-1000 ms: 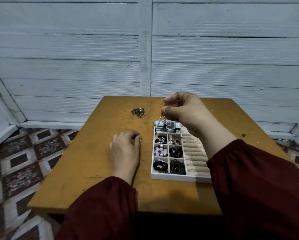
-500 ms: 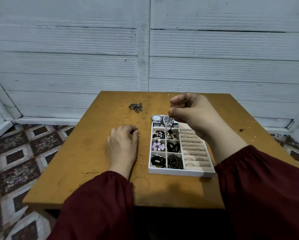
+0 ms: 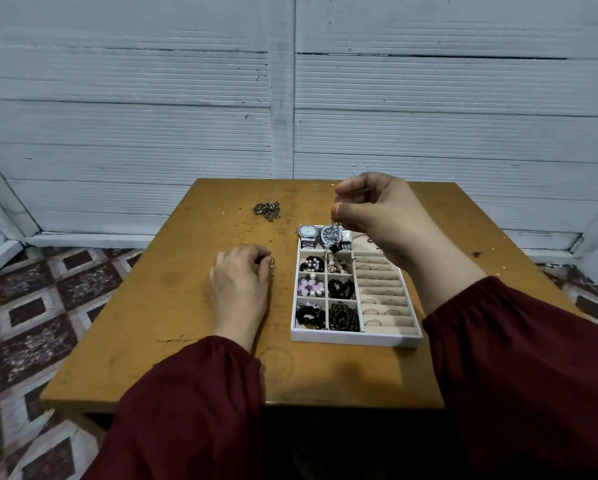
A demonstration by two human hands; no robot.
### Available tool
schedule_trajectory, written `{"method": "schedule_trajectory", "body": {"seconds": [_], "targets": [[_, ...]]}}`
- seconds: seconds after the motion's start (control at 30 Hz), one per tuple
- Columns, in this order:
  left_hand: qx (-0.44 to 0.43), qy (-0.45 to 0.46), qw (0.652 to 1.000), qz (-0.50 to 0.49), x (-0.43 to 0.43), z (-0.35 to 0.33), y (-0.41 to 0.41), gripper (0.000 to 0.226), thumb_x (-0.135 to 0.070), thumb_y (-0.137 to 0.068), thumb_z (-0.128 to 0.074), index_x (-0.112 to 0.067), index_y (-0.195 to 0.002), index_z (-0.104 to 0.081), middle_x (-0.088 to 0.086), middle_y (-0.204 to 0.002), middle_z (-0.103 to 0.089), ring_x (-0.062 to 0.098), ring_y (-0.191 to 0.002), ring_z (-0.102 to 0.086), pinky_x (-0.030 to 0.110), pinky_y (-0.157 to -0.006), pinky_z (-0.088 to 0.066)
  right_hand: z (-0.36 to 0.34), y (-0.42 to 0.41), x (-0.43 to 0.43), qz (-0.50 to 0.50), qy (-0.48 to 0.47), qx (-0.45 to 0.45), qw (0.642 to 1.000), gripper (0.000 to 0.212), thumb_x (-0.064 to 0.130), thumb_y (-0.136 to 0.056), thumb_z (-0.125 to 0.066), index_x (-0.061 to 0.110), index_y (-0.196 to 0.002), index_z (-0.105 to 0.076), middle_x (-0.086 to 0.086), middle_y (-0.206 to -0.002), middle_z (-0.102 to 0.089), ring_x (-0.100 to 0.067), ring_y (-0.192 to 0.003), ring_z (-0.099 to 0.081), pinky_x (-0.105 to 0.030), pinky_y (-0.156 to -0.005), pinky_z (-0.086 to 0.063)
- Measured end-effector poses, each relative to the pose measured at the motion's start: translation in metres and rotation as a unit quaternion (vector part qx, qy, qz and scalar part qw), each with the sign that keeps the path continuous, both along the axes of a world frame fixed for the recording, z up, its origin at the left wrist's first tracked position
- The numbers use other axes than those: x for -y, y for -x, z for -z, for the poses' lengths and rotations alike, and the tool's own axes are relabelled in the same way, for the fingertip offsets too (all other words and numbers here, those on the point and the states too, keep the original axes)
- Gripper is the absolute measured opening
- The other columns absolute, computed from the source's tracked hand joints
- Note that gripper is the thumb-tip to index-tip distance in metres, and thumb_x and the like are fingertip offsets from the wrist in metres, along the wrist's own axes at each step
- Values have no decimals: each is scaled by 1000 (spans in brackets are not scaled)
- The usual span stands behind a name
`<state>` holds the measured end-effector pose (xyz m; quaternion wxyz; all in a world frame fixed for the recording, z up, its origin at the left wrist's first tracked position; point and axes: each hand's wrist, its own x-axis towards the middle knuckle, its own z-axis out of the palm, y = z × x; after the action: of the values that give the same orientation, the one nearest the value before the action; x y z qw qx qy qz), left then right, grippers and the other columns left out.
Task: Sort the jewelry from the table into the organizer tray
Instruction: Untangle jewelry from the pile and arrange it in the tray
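**Right grip** (image 3: 377, 216): raised over the far end of the organizer tray (image 3: 356, 338), thumb and forefinger pinched on a small dangling earring (image 3: 335, 226). Exact form too small to tell.
- Directly beneath the pinch: two wristwatches (image 3: 307, 231) in the far compartment.
- Below and nearer than the pinch: six small compartments of beaded and dark pieces. The one under the dangling end holds similar small items.
- Below the right wrist: padded ring rolls (image 3: 382, 291) carrying several rings.

**Left grip** (image 3: 242, 282): resting on the worktop (image 3: 166, 306) to the left of the tray, fingertips curled on a thin ring (image 3: 272, 261) standing on edge.
- Beyond the left grip, well apart: a small heap of metal links (image 3: 267, 208), not yet sorted.

**Handling, judged:**
- Earring: very light, loosely jointed, free to swing. Fine wire likely to bend or snag on beads. Best held at the top loop and lowered until the bottom end touches before release.
- Ring: light, stiff, smooth, inclined to roll. Best taken across the band by two fingertips and pressed into a slot of the rolls.
- Links: heavier, prone to tangle. Best gathered whole.

**Step in hand, judged:** placing the earring into the small compartment below the pinch.
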<state>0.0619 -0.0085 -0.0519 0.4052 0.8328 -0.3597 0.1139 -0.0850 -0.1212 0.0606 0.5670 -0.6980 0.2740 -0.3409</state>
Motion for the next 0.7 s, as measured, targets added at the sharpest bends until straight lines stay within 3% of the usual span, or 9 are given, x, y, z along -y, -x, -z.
{"method": "schedule_trajectory", "body": {"seconds": [0.37,0.43,0.6,0.7], "targets": [[5,-5,1000,6,0,0,-1,13,-26,-91,-60,-22,-100,-68,-6,-101,-67,15,-95,-50,31,-79,-37,24,-18,-3,-6,28,-54,998,22,-6,-80,-68,10,-92,-59,-7,-92,-61,-17,-84,-61,-20,-72,-55],[5,-4,1000,5,-1,0,-1,13,-26,-91,-60,-21,-100,-68,-6,-101,-67,15,-95,-50,31,-79,-36,28,-20,-2,-4,43,-80,996,22,-1,-79,-71,14,-89,-59,-8,-96,-63,-15,-81,-61,-25,-77,-56],[2,-1,1000,5,-1,0,0,13,-25,-91,-60,-21,-99,-69,-5,-101,-67,17,-96,-51,31,-79,-35,39,-25,1,9,118,-138,983,26,2,-80,-70,24,-81,-57,5,-86,-61,1,-60,-50,-12,-61,-44],[2,-1,1000,5,0,0,0,13,-25,-91,-60,-21,-99,-69,-6,-101,-67,17,-96,-51,31,-79,-36,44,-30,0,6,169,-172,971,27,-1,-79,-69,24,-78,-56,11,-77,-57,-3,-64,-51,-25,-72,-52]]}}
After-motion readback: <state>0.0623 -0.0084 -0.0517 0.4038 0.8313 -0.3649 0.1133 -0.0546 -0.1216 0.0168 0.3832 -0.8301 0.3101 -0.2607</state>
